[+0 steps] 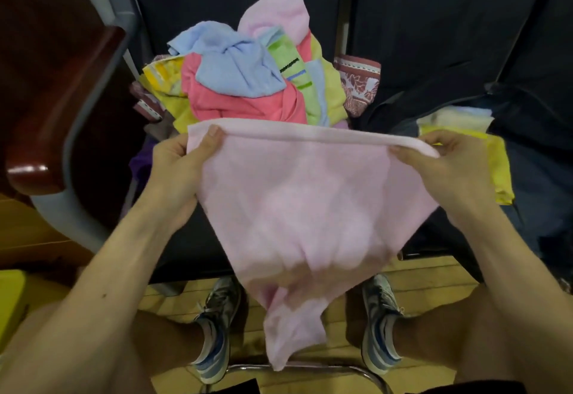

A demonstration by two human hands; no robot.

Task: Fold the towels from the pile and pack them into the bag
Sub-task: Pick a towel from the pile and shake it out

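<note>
A pale pink towel (297,207) hangs in front of me, stretched by its top edge and tapering down between my knees. My left hand (183,161) pinches its top left corner and my right hand (446,161) pinches its top right corner. Behind it, on a dark seat, lies the pile of towels (242,83): blue, coral pink, yellow, green-striped and light pink ones, all crumpled. To the right a dark bag (521,108) lies open with folded pale towels (455,119) and a yellow one (499,170) inside.
A dark red wooden armrest on a grey metal frame (62,120) stands at the left. A maroon patterned cloth (359,83) lies beside the pile. My two shoes (214,325) rest on a tiled floor above a chrome bar (310,369).
</note>
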